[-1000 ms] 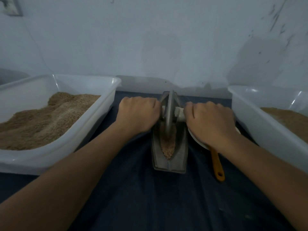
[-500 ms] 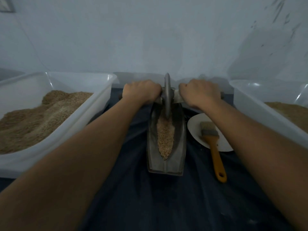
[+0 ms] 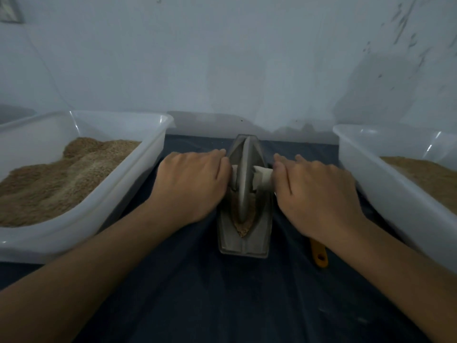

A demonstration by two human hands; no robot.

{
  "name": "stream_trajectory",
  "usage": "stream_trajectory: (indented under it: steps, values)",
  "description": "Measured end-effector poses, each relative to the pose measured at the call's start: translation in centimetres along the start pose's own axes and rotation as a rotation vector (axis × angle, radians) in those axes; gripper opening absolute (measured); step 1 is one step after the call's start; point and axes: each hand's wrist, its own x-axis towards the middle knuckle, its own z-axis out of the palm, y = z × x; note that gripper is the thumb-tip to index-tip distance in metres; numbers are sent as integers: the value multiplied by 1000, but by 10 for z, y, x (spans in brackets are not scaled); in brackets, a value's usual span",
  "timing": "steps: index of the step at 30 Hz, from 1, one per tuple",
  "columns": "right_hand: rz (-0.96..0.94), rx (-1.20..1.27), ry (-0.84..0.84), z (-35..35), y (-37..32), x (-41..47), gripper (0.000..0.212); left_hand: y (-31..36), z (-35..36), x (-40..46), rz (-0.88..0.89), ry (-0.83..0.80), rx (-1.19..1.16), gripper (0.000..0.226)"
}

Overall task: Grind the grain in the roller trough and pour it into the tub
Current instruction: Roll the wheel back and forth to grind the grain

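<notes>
A grey metal roller trough (image 3: pixel 243 246) lies on the dark cloth, its length running away from me. The disc wheel (image 3: pixel 243 174) stands in its groove at mid length, over brown grain (image 3: pixel 243 229) that shows at the near end. My left hand (image 3: pixel 190 184) presses on the left end of the white axle (image 3: pixel 262 179), which it hides, and my right hand (image 3: pixel 316 194) presses on the right end. The fingers of both hands reach forward past the axle. A white tub (image 3: pixel 118 194) with a heap of brown meal stands on the left.
A second white tub (image 3: pixel 385 184) holding brown meal stands on the right. Below my right wrist the orange handle of a brush (image 3: pixel 319 256) sticks out; its head and the plate under it are hidden. A pale wall rises close behind the trough.
The wheel stood at mid trough, rolled to the far end with both hands gripping the axle, and has now come back to the middle. My right hand again covers the plate and brush head.
</notes>
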Motion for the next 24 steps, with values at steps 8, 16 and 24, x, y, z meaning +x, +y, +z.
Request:
stream_trajectory:
  steps: [8, 16, 24]
  values:
    - [149, 73, -253, 62, 24, 76, 47, -11, 45, 78, -90, -182, 45, 36]
    - [271, 49, -332, 77, 29, 109, 53, -18, 53, 102, -84, -266, 65, 21]
    - [69, 40, -78, 12, 0, 21, 56, -6, 13, 9, 14, -25, 24, 46]
